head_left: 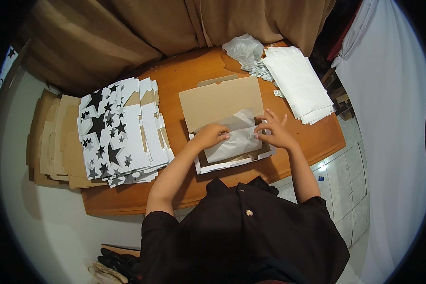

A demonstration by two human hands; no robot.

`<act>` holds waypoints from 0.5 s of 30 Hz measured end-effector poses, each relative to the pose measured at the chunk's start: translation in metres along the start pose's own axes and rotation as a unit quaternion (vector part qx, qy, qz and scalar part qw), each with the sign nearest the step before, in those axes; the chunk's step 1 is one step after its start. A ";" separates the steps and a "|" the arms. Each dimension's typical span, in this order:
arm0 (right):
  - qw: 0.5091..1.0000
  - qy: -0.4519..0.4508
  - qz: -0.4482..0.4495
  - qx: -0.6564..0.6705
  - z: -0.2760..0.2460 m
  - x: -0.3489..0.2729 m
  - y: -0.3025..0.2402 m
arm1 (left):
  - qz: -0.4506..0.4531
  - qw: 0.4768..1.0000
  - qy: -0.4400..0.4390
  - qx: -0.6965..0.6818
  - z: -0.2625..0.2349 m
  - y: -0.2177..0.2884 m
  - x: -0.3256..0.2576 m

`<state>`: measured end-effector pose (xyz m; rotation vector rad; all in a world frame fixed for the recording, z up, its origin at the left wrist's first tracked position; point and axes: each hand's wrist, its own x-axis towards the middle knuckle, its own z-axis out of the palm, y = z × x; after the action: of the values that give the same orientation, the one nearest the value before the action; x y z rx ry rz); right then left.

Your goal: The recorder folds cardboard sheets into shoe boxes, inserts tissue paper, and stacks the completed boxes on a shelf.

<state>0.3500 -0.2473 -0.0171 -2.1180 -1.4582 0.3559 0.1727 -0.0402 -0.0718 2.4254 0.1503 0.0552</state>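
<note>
The person is leaning over a wooden table, working at an open cardboard box lying near its front edge. The left hand is pressing flat on white tissue paper inside the box. The right hand is pinching the paper's right side, fingers spread. Star-printed flat boxes are lying stacked at the left edge, white sheets at the back right corner.

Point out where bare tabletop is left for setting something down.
Free: the strip between the star-printed flat stack and the open box, the near edge of the table, and the right corner below the white sheets. Crowded: the box, where both hands press tissue paper.
</note>
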 end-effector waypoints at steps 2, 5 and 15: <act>0.995 -0.102 -0.012 0.009 0.005 -0.001 0.011 | -0.017 0.998 -0.032 -0.051 -0.010 0.003 -0.001; 0.977 -0.211 0.013 0.015 0.007 -0.001 0.018 | -0.034 0.989 -0.083 -0.115 -0.018 0.012 -0.012; 0.884 -0.468 0.011 -0.012 0.002 0.008 0.001 | -0.039 0.975 -0.160 -0.151 -0.016 0.003 -0.036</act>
<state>0.3529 -0.2392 -0.0184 -2.0497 -1.9064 1.5356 0.1358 -0.0367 -0.0574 2.0899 0.0822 -0.3247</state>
